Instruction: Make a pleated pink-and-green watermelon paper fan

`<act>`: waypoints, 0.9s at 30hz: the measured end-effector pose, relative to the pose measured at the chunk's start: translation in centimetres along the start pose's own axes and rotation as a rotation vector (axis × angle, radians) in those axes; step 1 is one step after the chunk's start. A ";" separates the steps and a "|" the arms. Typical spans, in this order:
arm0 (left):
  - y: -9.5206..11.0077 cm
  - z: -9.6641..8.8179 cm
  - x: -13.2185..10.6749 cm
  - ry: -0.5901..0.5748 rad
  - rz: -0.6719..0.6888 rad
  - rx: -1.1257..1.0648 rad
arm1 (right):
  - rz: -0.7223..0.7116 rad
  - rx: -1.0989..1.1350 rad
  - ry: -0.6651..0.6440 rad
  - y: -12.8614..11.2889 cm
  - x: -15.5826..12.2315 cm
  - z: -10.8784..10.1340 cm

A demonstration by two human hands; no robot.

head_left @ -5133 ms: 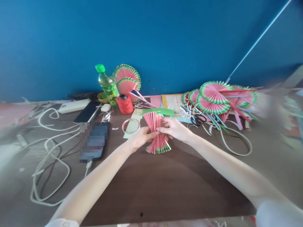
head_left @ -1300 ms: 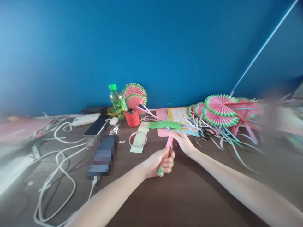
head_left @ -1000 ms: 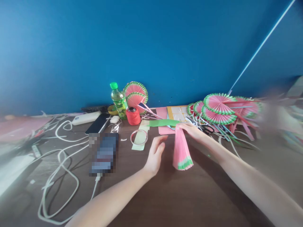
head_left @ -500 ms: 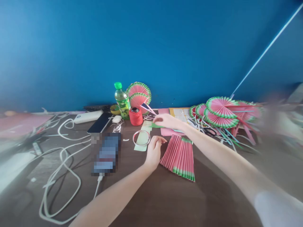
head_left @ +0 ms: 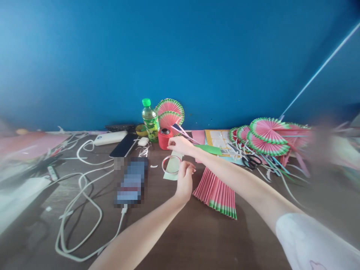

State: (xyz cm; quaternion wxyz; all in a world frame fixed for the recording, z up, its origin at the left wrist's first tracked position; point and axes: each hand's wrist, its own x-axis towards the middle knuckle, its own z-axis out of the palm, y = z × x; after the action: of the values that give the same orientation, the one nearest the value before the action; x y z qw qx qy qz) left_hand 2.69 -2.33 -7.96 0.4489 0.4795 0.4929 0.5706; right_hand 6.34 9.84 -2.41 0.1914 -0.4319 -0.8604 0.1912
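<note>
My left hand [head_left: 185, 182] rests on the table beside the pleated pink-and-green paper fan [head_left: 216, 191], its fingers loosely bent with nothing visible in them. My right hand [head_left: 181, 145] reaches across above it, fingers curved downward next to a red spool [head_left: 164, 140] with a dark core. It appears to hold nothing; whether it touches the spool I cannot tell. Between the hands and the phone, a clear ring-shaped roll of tape [head_left: 163, 167] lies on pale green paper [head_left: 171, 176]. The right forearm covers the top of the fan. A bright green paper strip [head_left: 210, 149] lies behind that arm.
Finished round fans [head_left: 268, 133] are heaped at the right, near black scissors [head_left: 251, 162] and paper strips. A green-capped bottle [head_left: 151, 122] and another fan [head_left: 170, 112] stand by the blue wall. A phone [head_left: 131, 182], its white cable [head_left: 97, 206] and a white power bank [head_left: 111, 138] lie left.
My right hand has moved left, from the bright green strip towards the red spool. The left hand stays beside the pleated fan. The view has shifted slightly.
</note>
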 end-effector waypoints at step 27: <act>-0.4 0.1 0.4 -0.039 -0.057 -0.111 | 0.227 0.490 0.049 2.8 -8.2 -9.0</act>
State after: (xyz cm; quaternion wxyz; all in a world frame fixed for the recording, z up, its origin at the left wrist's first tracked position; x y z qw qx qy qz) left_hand 2.77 -1.90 -8.32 0.5004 0.4507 0.4650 0.5746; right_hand 17.20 6.17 2.56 0.2881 -0.4710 -0.7296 0.4035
